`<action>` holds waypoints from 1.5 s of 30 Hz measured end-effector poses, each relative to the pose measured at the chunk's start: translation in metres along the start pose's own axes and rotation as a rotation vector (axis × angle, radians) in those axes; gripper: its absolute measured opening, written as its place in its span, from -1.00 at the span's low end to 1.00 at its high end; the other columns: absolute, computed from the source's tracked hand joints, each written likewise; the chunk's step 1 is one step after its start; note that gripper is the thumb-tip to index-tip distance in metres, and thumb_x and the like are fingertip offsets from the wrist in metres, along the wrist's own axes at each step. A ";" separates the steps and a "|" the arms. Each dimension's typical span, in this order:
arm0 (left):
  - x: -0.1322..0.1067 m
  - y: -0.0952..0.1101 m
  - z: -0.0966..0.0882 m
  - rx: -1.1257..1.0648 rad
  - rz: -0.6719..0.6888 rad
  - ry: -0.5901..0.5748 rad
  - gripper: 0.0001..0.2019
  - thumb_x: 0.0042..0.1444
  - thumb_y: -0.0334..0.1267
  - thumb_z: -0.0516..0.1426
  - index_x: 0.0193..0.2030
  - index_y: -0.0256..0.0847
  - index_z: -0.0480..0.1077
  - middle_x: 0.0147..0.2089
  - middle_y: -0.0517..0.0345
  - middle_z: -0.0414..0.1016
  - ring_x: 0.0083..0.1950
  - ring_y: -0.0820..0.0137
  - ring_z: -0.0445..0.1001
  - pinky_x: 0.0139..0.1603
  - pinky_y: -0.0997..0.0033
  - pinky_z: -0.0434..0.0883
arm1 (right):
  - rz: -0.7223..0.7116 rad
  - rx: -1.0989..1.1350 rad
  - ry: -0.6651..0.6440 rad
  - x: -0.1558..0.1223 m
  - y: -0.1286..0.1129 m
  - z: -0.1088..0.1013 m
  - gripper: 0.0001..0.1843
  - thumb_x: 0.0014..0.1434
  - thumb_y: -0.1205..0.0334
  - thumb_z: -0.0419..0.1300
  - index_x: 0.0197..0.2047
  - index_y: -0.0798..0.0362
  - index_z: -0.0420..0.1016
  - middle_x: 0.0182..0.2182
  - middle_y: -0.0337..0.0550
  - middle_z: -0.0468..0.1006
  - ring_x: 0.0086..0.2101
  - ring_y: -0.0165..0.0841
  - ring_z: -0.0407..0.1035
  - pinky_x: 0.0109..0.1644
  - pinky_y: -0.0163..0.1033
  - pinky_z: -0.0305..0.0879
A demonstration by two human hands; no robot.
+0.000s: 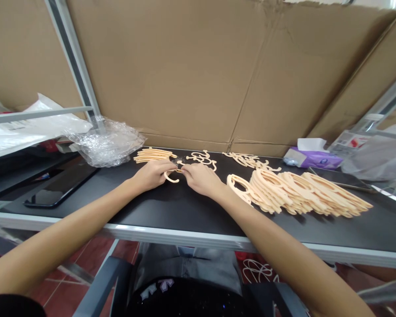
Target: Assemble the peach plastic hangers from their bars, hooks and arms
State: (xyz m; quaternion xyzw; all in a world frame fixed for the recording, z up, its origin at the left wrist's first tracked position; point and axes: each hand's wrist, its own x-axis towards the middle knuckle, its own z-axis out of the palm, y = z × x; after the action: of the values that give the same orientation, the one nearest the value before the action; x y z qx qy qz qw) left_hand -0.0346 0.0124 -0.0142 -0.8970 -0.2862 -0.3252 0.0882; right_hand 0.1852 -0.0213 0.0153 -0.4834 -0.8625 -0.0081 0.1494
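Observation:
Close together over the table's middle, my left hand (pixel 154 174) and my right hand (pixel 201 178) pinch a cream plastic hanger hook (pixel 172 179) from both sides. Its curved end hangs down between them; the fingers hide the rest. Just behind my left hand lies a row of cream hanger arms (pixel 153 154). Loose hooks (pixel 201 158) are scattered behind my right hand, partly covered by it. Something dark and shiny, too small to make out, sits behind the fingertips.
To the right lie stacked cream hanger pieces (pixel 297 193), with more loose hooks (pixel 251 160) behind them. A purple tissue box (pixel 313 155) stands at the back right. Crumpled clear plastic (pixel 108 141) and a dark phone-like slab (pixel 62 185) are at left. Cardboard (pixel 178 75) walls the back.

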 end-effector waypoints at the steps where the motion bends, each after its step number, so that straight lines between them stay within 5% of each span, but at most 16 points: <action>1: 0.000 0.000 0.000 0.010 -0.002 0.003 -0.74 0.26 -0.36 0.07 -0.03 -0.22 0.55 -0.06 -0.09 0.65 -0.07 0.24 0.62 -0.03 0.32 0.50 | 0.004 0.000 0.001 0.000 0.000 0.000 -0.62 0.45 0.17 -0.11 -0.06 0.01 0.53 -0.10 0.02 0.63 -0.09 -0.15 0.51 -0.14 -0.19 0.27; 17: 0.003 -0.004 0.003 0.137 0.211 0.186 -0.72 0.19 -0.50 0.04 -0.16 -0.27 0.58 -0.27 0.00 0.65 -0.31 0.38 0.61 -0.27 0.49 0.50 | 0.014 -0.019 -0.011 0.002 0.002 0.001 -0.56 0.45 0.15 -0.13 -0.11 0.07 0.57 -0.09 0.05 0.63 -0.08 -0.17 0.51 -0.10 -0.21 0.26; 45: 0.002 0.004 -0.004 0.202 0.256 0.026 -0.73 0.23 -0.52 -0.03 -0.21 -0.28 0.49 -0.37 0.06 0.50 -0.36 0.42 0.47 -0.32 0.50 0.35 | -0.055 -0.203 -0.035 -0.001 0.001 -0.004 -0.54 0.44 0.16 -0.15 -0.09 0.08 0.58 -0.07 0.05 0.64 -0.09 -0.11 0.54 -0.14 -0.17 0.30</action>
State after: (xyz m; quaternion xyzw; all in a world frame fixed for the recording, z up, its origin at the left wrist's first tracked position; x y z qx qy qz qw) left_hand -0.0328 0.0090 -0.0096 -0.9085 -0.1996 -0.2922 0.2224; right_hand 0.1882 -0.0224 0.0191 -0.4723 -0.8727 -0.0911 0.0841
